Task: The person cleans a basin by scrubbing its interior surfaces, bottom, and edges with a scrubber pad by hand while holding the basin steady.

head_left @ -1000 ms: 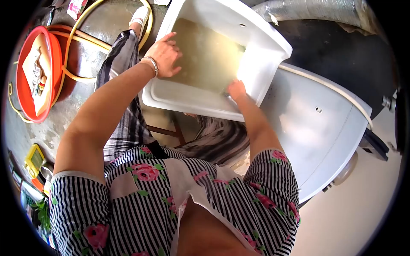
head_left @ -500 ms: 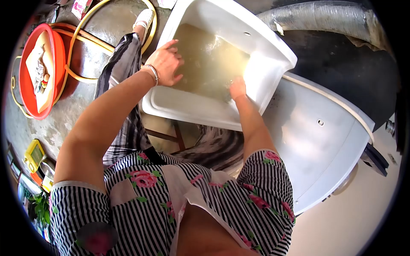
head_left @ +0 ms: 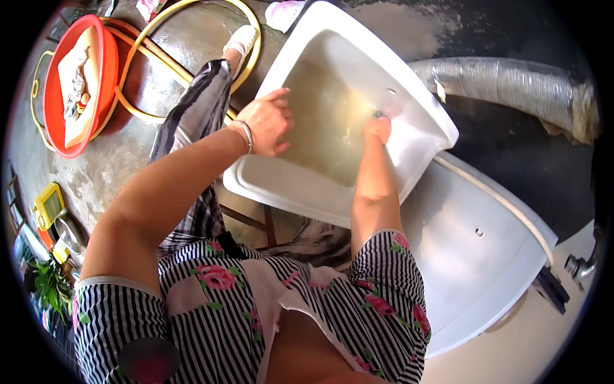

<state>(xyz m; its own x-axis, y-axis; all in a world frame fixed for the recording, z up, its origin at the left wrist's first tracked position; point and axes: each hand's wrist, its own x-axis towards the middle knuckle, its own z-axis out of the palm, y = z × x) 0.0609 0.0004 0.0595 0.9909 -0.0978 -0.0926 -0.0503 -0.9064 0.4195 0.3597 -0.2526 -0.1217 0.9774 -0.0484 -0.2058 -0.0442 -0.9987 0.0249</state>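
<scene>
A white basin (head_left: 281,187) stands tilted in front of me, holding cloudy yellowish water (head_left: 320,115). My left hand (head_left: 265,123), with a silver bracelet at its wrist, is at the basin's left rim, its fingers apart over the water and nothing in them. Over by the right inner wall is my right hand (head_left: 378,129), curled at the water. A small dark bit shows at its fingertips, too little to name. Below the cloudy surface, the contents of the basin are hidden.
A red tub (head_left: 105,77) with a board and cloth lies left, beside a looped yellow hose (head_left: 142,115). A grey-white panel (head_left: 454,249) extends right of the basin. Behind it lies a plastic-wrapped duct (head_left: 505,83). My shoe (head_left: 242,41) rests within the hose loop.
My right hand has moved from the near right part of the water toward the far right wall. The left hand keeps its place by the rim. The view has shifted slightly.
</scene>
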